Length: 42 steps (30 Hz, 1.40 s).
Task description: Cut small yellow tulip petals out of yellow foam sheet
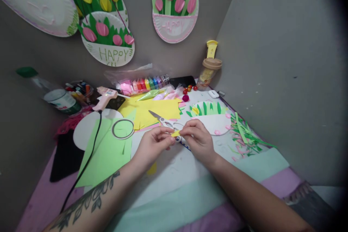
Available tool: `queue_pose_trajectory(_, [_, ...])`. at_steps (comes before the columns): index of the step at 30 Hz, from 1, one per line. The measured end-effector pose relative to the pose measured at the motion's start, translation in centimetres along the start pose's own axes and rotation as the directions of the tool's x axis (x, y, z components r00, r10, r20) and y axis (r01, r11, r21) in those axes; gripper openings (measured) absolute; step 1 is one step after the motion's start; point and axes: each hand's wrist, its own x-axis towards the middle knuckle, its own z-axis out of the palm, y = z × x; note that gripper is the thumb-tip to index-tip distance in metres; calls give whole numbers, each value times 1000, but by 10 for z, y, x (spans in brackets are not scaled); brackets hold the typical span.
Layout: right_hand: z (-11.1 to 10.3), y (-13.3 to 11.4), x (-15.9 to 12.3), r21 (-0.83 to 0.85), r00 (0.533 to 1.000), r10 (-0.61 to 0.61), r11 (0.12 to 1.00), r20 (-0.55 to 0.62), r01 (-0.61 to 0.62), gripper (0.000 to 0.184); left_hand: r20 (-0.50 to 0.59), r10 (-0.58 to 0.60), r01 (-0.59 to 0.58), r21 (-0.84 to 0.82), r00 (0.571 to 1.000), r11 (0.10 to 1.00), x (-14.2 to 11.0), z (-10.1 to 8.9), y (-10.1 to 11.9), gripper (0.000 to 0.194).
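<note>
Between my two hands is a small yellow paper piece [176,133], pinched from both sides. My left hand [157,140] grips its left end with thumb and fingers, and my right hand [198,137] has the other end at its fingertips. Just behind lie white-handled scissors [163,119], partly covered by my fingers. To the right of them rests a paper plate craft [210,119] with green paper leaves, a yellow flower and pink bits along its edge. Another yellow paper piece [152,168] lies below my left wrist.
Yellow sheets [149,110], light green paper [108,156] and a tape ring [123,129] lie left. A pink glue gun [107,98] trails a black cord [94,156]. Green and pink scraps [246,136] lie right. Behind stand a lidded cup [208,72] and a bottle [58,96]; finished plates [175,27] hang on the wall.
</note>
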Motion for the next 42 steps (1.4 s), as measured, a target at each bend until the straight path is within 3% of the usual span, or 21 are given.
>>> queue_pose_trajectory(5, [1,-1,0,3,1000,19,1000,24,-19,15,-43,61,-60,25,997,998,-2,1,2,22])
queue_pose_trajectory(12, [2,-3,5,183,990,140,973,32,-144,9,-129,168,-144,174,977,974,-3,0,-2,11])
queue_pose_trajectory(18, [7,-2,3,292,978,199,934,56,-206,6,-141,196,-177,133,970,975,-1,1,-8,12])
queue_pose_trajectory(30, [19,-14,-2,300,951,310,906,9,-298,3,-203,287,-267,122,936,956,-2,3,-6,8])
queue_pose_trajectory(42, [24,-21,-4,378,945,325,879,-29,-291,7,-222,298,-294,51,929,954,-2,7,-8,13])
